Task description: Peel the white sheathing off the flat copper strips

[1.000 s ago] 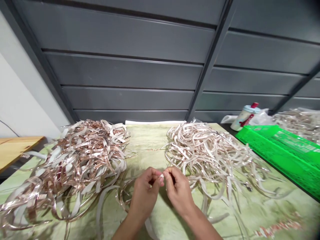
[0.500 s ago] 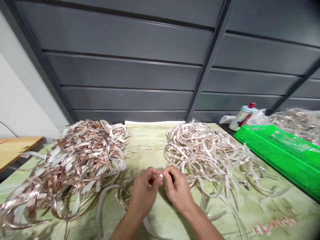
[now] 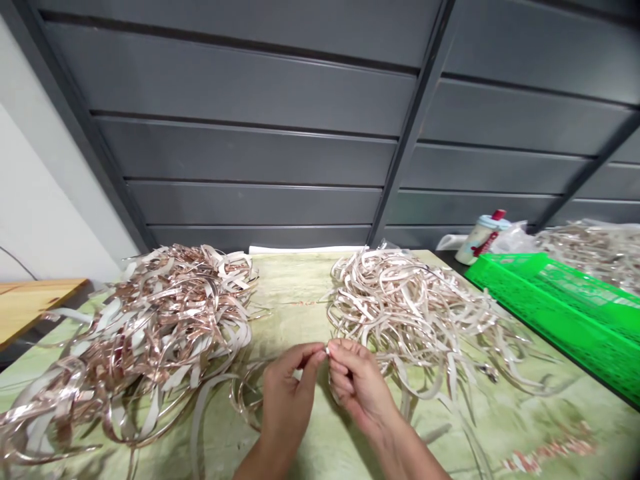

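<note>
My left hand [image 3: 291, 390] and my right hand [image 3: 361, 381] meet fingertip to fingertip over the middle of the table. Between them is a small white piece [image 3: 327, 350], mostly covered by the fingers; I cannot tell whether it is the end of a strip. Each hand is closed in a thumb-and-finger pinch on it. To the left lies a tangled heap of shiny rose-gold and white strips [image 3: 170, 320]. A paler heap of similar strips [image 3: 395, 293] sits to the right, with loose ends trailing close to my right hand.
The table has a pale green patterned cover [image 3: 290, 280]. A green plastic basket [image 3: 560, 313] stands along the right edge, with a lidded cup [image 3: 481, 240] behind it and more bagged strips [image 3: 595, 247] beyond. A wooden board [image 3: 40, 303] is at far left, grey panels [image 3: 260, 153] ahead.
My right hand has turned and its fingers have curled in more tightly. The white piece shows less between the fingertips. The heaps have stayed put.
</note>
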Action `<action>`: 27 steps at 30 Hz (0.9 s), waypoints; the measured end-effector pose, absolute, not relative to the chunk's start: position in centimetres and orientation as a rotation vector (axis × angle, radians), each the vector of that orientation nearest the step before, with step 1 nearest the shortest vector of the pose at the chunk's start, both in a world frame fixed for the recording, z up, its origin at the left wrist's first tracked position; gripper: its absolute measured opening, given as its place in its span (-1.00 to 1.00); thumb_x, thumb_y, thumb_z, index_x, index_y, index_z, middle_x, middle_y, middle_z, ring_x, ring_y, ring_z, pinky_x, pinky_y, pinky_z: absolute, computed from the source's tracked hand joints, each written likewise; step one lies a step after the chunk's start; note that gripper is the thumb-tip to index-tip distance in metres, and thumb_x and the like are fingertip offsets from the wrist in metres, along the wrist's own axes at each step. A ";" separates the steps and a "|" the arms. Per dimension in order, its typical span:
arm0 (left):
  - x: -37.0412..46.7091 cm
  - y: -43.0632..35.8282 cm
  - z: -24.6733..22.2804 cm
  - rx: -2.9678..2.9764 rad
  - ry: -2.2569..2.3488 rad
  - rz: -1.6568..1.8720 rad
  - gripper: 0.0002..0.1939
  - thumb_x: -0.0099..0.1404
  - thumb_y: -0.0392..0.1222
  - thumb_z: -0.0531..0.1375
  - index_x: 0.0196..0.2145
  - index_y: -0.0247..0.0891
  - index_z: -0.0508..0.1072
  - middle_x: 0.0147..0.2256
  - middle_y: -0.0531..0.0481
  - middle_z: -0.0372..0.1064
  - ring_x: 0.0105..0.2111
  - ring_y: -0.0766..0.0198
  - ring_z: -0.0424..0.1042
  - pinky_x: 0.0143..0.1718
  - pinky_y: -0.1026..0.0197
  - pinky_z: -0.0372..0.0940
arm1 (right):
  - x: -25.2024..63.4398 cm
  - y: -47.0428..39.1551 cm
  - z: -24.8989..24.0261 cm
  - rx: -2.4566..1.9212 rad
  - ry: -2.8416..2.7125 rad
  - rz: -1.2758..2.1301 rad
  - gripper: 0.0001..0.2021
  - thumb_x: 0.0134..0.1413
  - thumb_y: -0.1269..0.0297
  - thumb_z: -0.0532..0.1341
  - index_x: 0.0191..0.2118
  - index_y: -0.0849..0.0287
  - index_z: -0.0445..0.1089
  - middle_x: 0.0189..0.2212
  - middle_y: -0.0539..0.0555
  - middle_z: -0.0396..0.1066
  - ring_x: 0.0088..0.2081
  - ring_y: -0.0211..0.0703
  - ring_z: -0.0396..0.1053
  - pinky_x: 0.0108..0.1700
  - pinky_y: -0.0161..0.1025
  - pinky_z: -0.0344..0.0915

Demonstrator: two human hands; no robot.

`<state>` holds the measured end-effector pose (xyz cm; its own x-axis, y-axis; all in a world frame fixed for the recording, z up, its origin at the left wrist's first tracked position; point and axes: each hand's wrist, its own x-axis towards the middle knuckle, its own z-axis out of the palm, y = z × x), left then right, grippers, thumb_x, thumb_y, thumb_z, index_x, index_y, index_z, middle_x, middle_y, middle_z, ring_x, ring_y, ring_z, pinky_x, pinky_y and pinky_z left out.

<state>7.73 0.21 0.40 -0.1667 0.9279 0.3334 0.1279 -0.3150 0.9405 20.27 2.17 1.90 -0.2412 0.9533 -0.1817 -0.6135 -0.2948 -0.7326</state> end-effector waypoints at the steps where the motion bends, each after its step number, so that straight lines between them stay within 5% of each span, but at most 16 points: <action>1: 7.8 0.1 0.4 1.431 1.216 1.533 -0.85 0.26 -0.18 0.23 -0.26 -0.15 0.62 -0.29 -0.04 0.58 -0.29 0.16 0.53 -0.22 0.22 0.37 | 20.1 2.1 1.9 -0.765 -0.662 1.739 -0.65 -0.09 0.21 0.44 -0.57 0.23 0.27 -0.75 -0.20 0.03 -0.74 -0.54 -0.24 -0.70 -0.46 -0.34; 9: 7.9 -0.1 1.1 1.229 1.119 1.524 -0.82 0.25 -0.11 0.25 -0.39 -0.25 0.58 -0.46 -0.01 0.54 -0.45 0.25 0.48 -0.40 0.31 0.35 | 19.3 1.6 2.3 -0.850 -0.820 1.614 -0.65 -0.04 0.11 0.40 -0.56 0.24 0.32 -0.80 -0.20 -0.01 -0.73 -0.49 -0.24 -0.67 -0.40 -0.36; 23: 7.8 -0.7 1.6 1.559 1.372 1.599 -0.78 0.27 -0.24 0.18 -0.51 -0.22 0.53 -0.60 0.07 0.44 -0.57 0.30 0.37 -0.46 0.31 0.25 | 18.5 1.4 2.0 -0.860 -0.829 1.622 -0.63 -0.03 0.06 0.38 -0.54 0.24 0.31 -0.79 -0.20 0.03 -0.70 -0.47 -0.26 -0.63 -0.38 -0.35; 27: 7.8 -0.6 1.8 1.493 1.273 1.571 -0.83 0.28 -0.20 0.20 -0.42 -0.22 0.56 -0.51 0.02 0.48 -0.47 0.24 0.43 -0.38 0.27 0.29 | 18.4 1.3 2.1 -0.878 -0.830 1.561 -0.63 -0.04 0.05 0.39 -0.52 0.25 0.34 -0.77 -0.21 0.00 -0.71 -0.48 -0.26 -0.63 -0.39 -0.35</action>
<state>7.79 -0.64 1.77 -0.1712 0.9115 0.3741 0.1768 -0.3451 0.9217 18.41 1.33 2.13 -0.1169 0.9877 -0.1035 -0.4669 -0.1466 -0.8721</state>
